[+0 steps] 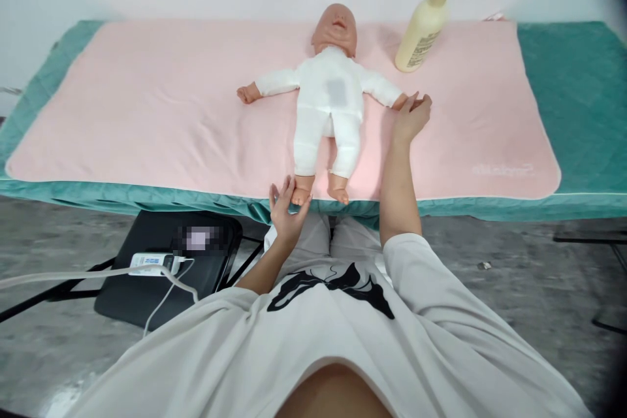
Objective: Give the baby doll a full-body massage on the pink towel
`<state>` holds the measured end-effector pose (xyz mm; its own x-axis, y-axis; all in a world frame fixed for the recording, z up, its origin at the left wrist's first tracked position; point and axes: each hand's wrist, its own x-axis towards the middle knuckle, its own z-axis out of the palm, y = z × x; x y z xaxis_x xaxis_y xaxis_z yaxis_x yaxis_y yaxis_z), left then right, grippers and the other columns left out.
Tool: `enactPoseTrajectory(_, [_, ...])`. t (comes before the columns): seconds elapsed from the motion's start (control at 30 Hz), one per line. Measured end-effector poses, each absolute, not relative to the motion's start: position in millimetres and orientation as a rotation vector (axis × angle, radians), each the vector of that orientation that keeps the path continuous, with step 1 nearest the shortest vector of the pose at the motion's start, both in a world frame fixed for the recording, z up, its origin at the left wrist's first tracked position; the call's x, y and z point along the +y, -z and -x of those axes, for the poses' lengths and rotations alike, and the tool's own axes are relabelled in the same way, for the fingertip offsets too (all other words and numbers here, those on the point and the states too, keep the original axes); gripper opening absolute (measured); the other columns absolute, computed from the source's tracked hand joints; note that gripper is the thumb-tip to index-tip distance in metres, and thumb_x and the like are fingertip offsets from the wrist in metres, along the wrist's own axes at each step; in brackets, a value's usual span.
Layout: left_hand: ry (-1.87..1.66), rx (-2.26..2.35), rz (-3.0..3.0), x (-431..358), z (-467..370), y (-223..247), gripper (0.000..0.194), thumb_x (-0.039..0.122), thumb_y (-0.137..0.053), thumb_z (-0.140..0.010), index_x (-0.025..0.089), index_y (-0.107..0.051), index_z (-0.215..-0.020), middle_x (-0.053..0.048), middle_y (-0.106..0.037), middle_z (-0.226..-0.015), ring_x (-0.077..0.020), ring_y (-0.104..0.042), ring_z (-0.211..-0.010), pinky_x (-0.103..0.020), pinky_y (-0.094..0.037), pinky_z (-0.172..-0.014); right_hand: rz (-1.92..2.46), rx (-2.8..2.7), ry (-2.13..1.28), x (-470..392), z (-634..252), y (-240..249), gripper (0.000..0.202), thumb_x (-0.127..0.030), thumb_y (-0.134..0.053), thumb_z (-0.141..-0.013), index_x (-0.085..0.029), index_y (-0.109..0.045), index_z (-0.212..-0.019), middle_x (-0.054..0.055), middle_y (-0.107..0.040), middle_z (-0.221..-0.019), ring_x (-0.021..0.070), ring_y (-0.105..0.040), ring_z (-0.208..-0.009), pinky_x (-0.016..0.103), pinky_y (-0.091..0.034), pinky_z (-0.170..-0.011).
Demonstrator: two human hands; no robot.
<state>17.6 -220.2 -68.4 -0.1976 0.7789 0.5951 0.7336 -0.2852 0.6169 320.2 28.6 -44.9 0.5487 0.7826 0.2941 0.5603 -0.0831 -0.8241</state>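
A baby doll [330,88] in a white suit lies on its back on a pink mat [196,98], its arms spread and its feet towards me. My right hand [413,119] has its fingers closed on the doll's hand at the right side. Beside the doll's foot on the left, my left hand [288,212] is spread, with thumb and fingers on either side of that foot and lightly against it. Whether it presses on the foot is hard to see. A pale yellow pump bottle [422,36] stands on the mat beyond my right hand.
Under the mat is a green quilted cover [573,104] over a long table against a white wall. Below its front edge, at left, a black chair [142,307] carries a white power bank [153,264] with cables. Black metal legs show at right.
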Motion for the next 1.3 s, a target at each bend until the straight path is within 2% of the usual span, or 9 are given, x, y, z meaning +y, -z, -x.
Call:
enactPoseTrajectory(0.07, [-1.537,1.854,-1.928,-221,-18,69,0.052,0.036,-0.074,-0.086,0.021,-0.061,-0.135,-0.011,-0.069,-0.128,-0.0269,-0.062,-0.125,-0.045,-0.031,-0.124,1.779,-0.972,-0.236,28,-315,40,0.041,-0.032,-0.031,-0.104,-0.011,-0.034,-0.139,0.016,-0.052,-0.130,0.0216,-0.053,-0.124,0.053,-0.041,-0.113])
enactPoseTrajectory(0.17, [-1.553,1.877,-1.867,-219,-20,69,0.050,0.039,-0.073,-0.086,0.019,-0.064,-0.131,-0.011,-0.070,-0.124,-0.0286,-0.055,-0.133,-0.046,-0.034,-0.123,1.651,-1.003,-0.239,23,-306,32,0.043,-0.031,-0.027,-0.104,-0.020,-0.025,-0.146,0.010,-0.042,-0.143,0.0216,-0.044,-0.139,0.060,-0.039,-0.113])
enactPoseTrajectory(0.33, [-1.628,1.827,-1.836,-213,-24,67,0.049,0.041,-0.073,-0.086,0.016,-0.066,-0.127,-0.011,-0.072,-0.120,-0.0285,-0.061,-0.127,-0.048,-0.032,-0.123,1.531,-1.173,-0.179,9,-290,19,0.054,-0.045,-0.020,-0.105,-0.025,-0.017,-0.154,0.014,-0.024,-0.160,0.0234,-0.026,-0.151,0.051,-0.038,-0.117])
enactPoseTrajectory(0.4, [-1.612,1.837,-1.811,-210,-26,66,0.050,0.044,-0.072,-0.086,0.016,-0.066,-0.127,-0.010,-0.073,-0.119,-0.0278,-0.062,-0.125,-0.048,-0.032,-0.124,1.485,-1.219,-0.165,8,-285,19,0.056,-0.050,-0.024,-0.104,-0.026,-0.019,-0.154,0.012,-0.028,-0.157,0.0256,-0.029,-0.150,0.056,-0.040,-0.114])
enactPoseTrajectory(0.47, [-1.591,1.850,-1.784,-208,-28,65,0.051,0.046,-0.071,-0.086,0.017,-0.066,-0.127,-0.011,-0.073,-0.119,-0.0275,-0.061,-0.127,-0.047,-0.033,-0.124,1.401,-1.308,-0.168,10,-282,22,0.060,-0.057,-0.028,-0.101,-0.024,-0.032,-0.151,0.012,-0.039,-0.149,0.0278,-0.036,-0.147,0.059,-0.041,-0.113])
enactPoseTrajectory(0.63, [-1.604,1.822,-1.734,-198,-33,61,0.051,0.045,-0.072,-0.085,0.017,-0.066,-0.127,-0.012,-0.071,-0.122,-0.0281,-0.048,-0.140,-0.048,-0.036,-0.122,1.176,-1.578,-0.137,10,-274,28,0.068,-0.072,-0.031,-0.094,-0.022,-0.060,-0.130,0.013,-0.060,-0.133,0.0286,-0.053,-0.135,0.056,-0.040,-0.118])
enactPoseTrajectory(0.9, [-1.643,1.814,-1.767,-172,-42,38,0.053,0.046,-0.071,-0.087,0.023,-0.061,-0.133,-0.006,-0.069,-0.128,-0.0241,-0.044,-0.143,-0.044,-0.034,-0.124,1.149,-1.844,-0.129,-2,-257,17,0.063,-0.066,-0.029,-0.097,-0.024,-0.067,-0.125,0.009,-0.068,-0.130,0.0234,-0.059,-0.132,0.046,-0.044,-0.119])
enactPoseTrajectory(1.1, [-1.646,1.720,-1.799,-153,-47,15,0.052,0.046,-0.070,-0.088,0.021,-0.060,-0.134,-0.006,-0.069,-0.129,-0.0230,-0.059,-0.129,-0.042,-0.024,-0.129,1.028,-1.920,-0.194,0,-256,22,0.053,-0.059,-0.035,-0.099,-0.024,-0.069,-0.121,0.008,-0.069,-0.130,0.0226,-0.058,-0.133,0.049,-0.043,-0.121])
enactPoseTrajectory(1.3, [-1.640,1.672,-1.801,-138,-52,2,0.053,0.046,-0.069,-0.089,0.025,-0.058,-0.136,-0.003,-0.066,-0.133,-0.0217,-0.065,-0.121,-0.042,-0.021,-0.129,0.968,-1.968,-0.197,2,-254,21,0.050,-0.056,-0.034,-0.101,-0.027,-0.072,-0.117,0.005,-0.071,-0.126,0.0212,-0.061,-0.130,0.052,-0.042,-0.121])
